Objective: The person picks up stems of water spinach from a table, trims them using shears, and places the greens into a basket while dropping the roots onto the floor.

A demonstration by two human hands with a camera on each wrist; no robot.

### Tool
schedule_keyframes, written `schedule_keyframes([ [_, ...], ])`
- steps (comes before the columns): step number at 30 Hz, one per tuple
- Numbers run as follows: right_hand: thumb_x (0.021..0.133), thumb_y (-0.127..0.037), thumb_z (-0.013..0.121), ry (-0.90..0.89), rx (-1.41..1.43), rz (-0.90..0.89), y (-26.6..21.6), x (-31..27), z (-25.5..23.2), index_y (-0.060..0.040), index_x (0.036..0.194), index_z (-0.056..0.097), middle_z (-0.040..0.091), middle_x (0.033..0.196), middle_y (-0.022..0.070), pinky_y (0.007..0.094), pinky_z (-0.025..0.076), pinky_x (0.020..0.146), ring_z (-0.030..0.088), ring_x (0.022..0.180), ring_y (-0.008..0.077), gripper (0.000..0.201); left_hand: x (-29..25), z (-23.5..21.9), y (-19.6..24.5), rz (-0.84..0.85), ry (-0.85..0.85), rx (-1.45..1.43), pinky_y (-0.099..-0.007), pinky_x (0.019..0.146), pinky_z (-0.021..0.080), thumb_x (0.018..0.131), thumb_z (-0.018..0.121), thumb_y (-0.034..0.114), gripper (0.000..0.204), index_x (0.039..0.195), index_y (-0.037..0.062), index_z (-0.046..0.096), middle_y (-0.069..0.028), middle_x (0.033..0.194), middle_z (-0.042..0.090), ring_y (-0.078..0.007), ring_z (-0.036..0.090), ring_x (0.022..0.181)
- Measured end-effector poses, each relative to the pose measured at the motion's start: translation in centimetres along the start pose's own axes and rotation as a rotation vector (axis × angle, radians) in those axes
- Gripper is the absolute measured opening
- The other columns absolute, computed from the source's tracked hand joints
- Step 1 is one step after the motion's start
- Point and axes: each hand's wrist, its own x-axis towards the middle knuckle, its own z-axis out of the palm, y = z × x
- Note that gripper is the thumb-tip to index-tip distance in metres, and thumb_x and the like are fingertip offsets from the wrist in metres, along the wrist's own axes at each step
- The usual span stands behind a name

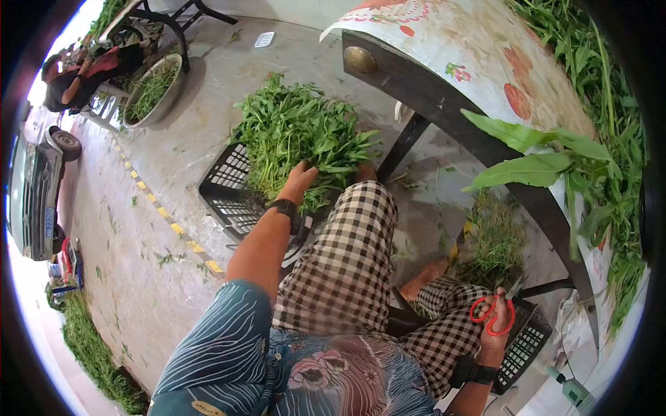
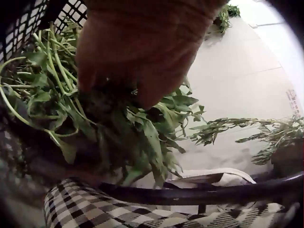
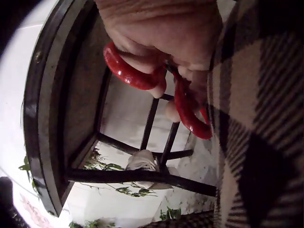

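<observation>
A big heap of leafy green stems fills and overflows a black plastic crate on the floor in front of the knees. My left hand reaches into its near side and grips some of the stems; in the left wrist view the fingertips vanish among the leaves. Beside the right thigh, my right hand holds scissors with red handles, fingers through the loops. Their blades point up and away, toward the table. The right wrist view shows the red loops close by the checked trousers.
At right stands a table with a flowered cloth and more greens. Cut weeds lie beneath it, near a second black crate. Back left are a basin of greens, a seated person and a parked vehicle.
</observation>
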Motion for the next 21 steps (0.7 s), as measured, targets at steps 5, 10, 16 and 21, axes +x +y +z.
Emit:
schedule_keyframes([
  [5,0.086,-0.036,0.062,-0.007,0.022,-0.003,0.0,0.1,-0.1,-0.0099,0.112,0.053,0.059,0.078,0.002,0.0246,0.045,0.055,0.054,0.063,0.0097,0.039,0.7,0.1,-0.4,-0.054,0.015,-0.126,-0.04,0.1,0.036,0.085,0.057,0.032,0.072,0.139,-0.0037,0.025,-0.0203,0.142,0.031,-0.0338,0.038,0.126],
  [10,0.088,-0.035,0.06,-0.04,0.056,-0.005,-0.2,0.0,0.1,-0.01,0.112,0.053,0.059,0.078,0.0024,0.0264,0.046,0.056,0.055,0.063,0.0108,0.036,0.0,-0.1,-1.6,-0.065,0.02,-0.175,-0.0459,0.101,0.034,0.088,0.053,0.028,0.065,0.142,0.0059,0.023,-0.0181,0.143,0.028,-0.0334,0.032,0.13],
  [16,0.087,-0.028,0.06,-0.128,0.113,-0.017,-0.2,0.0,0.0,-0.0096,0.117,0.052,0.06,0.081,0.0032,0.0295,0.048,0.058,0.055,0.067,0.0121,0.036,-4.1,-1.2,1.9,-0.038,-0.118,-0.151,-0.0457,0.104,0.031,0.093,0.047,0.028,0.055,0.14,0.0069,0.029,-0.0168,0.144,0.028,-0.0345,0.026,0.133],
  [21,0.087,-0.018,0.059,-0.149,0.228,0.013,-0.1,0.5,-0.5,-0.0102,0.115,0.052,0.06,0.081,0.0054,0.0281,0.049,0.058,0.058,0.068,0.0137,0.029,-6.5,-2.4,2.4,0.066,-0.087,-0.053,-0.0344,0.082,0.046,0.091,0.05,0.033,0.049,0.129,0.0039,0.044,-0.011,0.123,0.05,-0.024,0.053,0.106],
])
